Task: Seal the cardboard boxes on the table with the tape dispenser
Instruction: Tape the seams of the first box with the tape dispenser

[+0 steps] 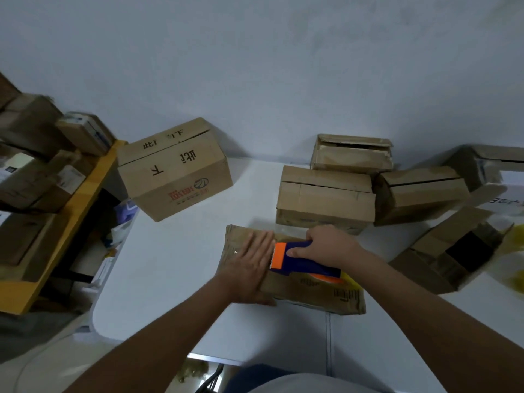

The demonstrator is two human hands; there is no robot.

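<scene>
A flat cardboard box (314, 290) lies on the white table (170, 279) right in front of me. My left hand (249, 265) presses flat on the box's left part, fingers spread. My right hand (326, 245) grips a blue and orange tape dispenser (300, 265), which rests on the box top beside my left fingertips. Behind it stand more boxes: a large printed one (175, 171) at the back left, and closed ones at the back middle (326, 199), further back (351, 154) and to the right (419, 194).
An open, empty box (448, 251) lies on its side at the right, beside something yellow (513, 242). A wooden shelf (71, 211) with stacked parcels stands left of the table. The wall runs close behind the boxes. Bare tabletop shows at the front left.
</scene>
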